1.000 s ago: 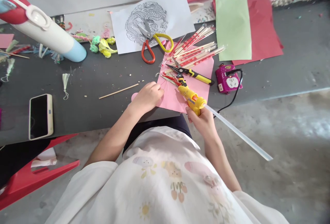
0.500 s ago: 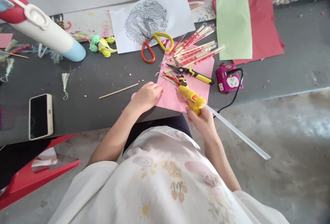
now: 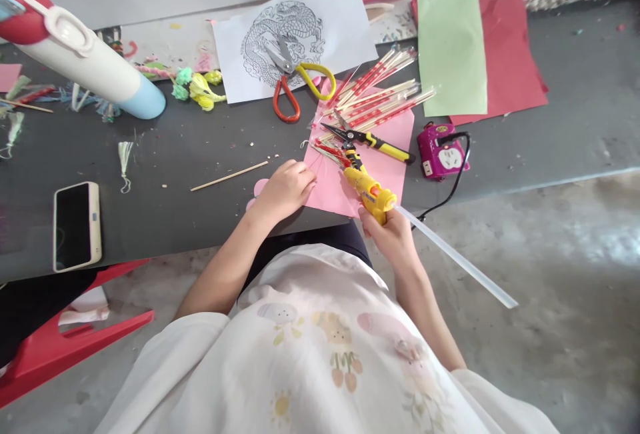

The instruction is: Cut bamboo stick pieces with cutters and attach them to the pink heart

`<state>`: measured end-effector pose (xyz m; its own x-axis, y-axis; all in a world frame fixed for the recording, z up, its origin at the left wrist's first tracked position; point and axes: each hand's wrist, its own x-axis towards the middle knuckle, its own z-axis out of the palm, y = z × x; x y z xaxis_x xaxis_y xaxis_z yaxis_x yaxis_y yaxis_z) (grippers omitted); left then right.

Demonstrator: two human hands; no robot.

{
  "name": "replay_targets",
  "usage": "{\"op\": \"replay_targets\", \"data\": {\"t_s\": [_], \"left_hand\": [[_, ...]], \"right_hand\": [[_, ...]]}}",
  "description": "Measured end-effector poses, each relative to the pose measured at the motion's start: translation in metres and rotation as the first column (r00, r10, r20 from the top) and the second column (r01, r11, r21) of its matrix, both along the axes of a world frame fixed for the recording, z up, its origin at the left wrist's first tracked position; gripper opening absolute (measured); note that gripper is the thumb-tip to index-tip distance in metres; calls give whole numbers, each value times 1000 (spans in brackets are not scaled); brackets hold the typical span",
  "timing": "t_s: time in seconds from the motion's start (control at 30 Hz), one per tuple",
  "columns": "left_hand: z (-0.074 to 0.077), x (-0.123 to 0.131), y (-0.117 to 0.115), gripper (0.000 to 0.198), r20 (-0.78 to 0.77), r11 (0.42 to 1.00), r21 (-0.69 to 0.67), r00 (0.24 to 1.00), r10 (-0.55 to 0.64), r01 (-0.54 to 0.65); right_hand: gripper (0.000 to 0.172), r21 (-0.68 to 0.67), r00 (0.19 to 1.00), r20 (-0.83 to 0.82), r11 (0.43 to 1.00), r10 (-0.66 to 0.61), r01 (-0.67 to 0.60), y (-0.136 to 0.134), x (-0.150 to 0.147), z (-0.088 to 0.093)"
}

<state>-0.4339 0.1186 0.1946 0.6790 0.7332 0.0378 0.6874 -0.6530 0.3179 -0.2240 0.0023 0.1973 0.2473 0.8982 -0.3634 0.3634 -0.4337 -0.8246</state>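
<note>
My right hand [image 3: 391, 231] is wrapped round the handle of a yellow hot glue gun [image 3: 370, 192], its nozzle aimed up and left over pink paper [image 3: 330, 197]. A long clear glue stick [image 3: 455, 257] juts from its back end. My left hand [image 3: 289, 189] lies at the paper's left edge with fingers curled together; whatever they grip is hidden. A pink rounded piece [image 3: 259, 187] peeks out beside that hand. Just past the nozzle lie red and pale strands [image 3: 330, 149] and black-and-yellow pliers [image 3: 383, 146].
Behind are wrapped chopsticks [image 3: 383, 97], scissors [image 3: 285, 67] on a dragon drawing [image 3: 345, 21], and green paper [image 3: 453, 54]. A purple power adapter [image 3: 441, 151] with a cable sits right. Leftward are a wooden stick [image 3: 230, 176], a tassel [image 3: 125, 164], a phone [image 3: 77, 226] and a bottle [image 3: 90, 64].
More of the pink rounded piece shows beside my left hand. The glue gun has shifted very slightly, still in my right hand. Otherwise the view has barely moved.
</note>
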Motion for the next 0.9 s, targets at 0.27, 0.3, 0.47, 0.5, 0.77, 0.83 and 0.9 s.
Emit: {"op": "replay_targets", "data": {"t_s": [0.27, 0.3, 0.47, 0.5, 0.77, 0.83, 0.9], "left_hand": [[-1, -7, 0, 21, 69, 996, -69, 995, 69, -64], [-1, -7, 0, 21, 71, 995, -74, 995, 71, -66], [-1, -5, 1, 20, 88, 998, -46, 995, 50, -46], [0, -5, 1, 19, 98, 999, -36, 995, 38, -34], [3, -5, -3, 17, 79, 1000, 11, 997, 17, -18], [2, -6, -2, 19, 62, 1000, 22, 998, 14, -15], [2, -7, -1, 22, 37, 1000, 22, 999, 6, -7]], "right_hand": [[32, -16, 1000, -1, 1000, -17, 17, 0, -1, -1], [32, -16, 1000, -2, 1000, -17, 17, 0, -1, -1], [30, -8, 1000, -13, 1000, -24, 24, 0, -1, -2], [30, -8, 1000, -16, 1000, -24, 24, -1, -1, -2], [33, -13, 1000, -12, 1000, -24, 24, -2, -1, -1], [33, -22, 1000, -12, 999, -24, 24, -3, -1, -1], [34, -22, 1000, -8, 1000, -21, 21, -3, -1, -2]]}}
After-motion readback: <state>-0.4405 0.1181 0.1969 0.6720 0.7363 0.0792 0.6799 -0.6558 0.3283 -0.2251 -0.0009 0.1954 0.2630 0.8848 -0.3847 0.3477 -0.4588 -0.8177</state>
